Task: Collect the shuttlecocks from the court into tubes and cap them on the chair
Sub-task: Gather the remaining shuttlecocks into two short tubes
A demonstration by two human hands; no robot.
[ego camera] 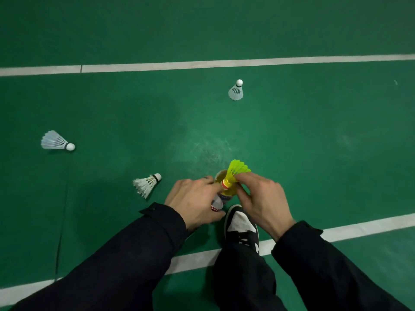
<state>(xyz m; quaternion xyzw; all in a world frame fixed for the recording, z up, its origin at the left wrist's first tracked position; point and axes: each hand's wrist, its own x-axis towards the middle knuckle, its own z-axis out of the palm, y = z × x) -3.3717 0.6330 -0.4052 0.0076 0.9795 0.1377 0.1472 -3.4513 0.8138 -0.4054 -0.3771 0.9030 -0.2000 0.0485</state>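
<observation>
While pinched by the right hand [261,198] at its soft skirt, yellow shuttlecock [235,173] weighs almost nothing, crushes easily. Better guided cork-first into tube [224,194], gripped by left hand [193,200], low centre of frame.

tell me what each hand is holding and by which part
Left hand grips the tube round its body; right hand pinches the yellow shuttlecock by its skirt.
</observation>
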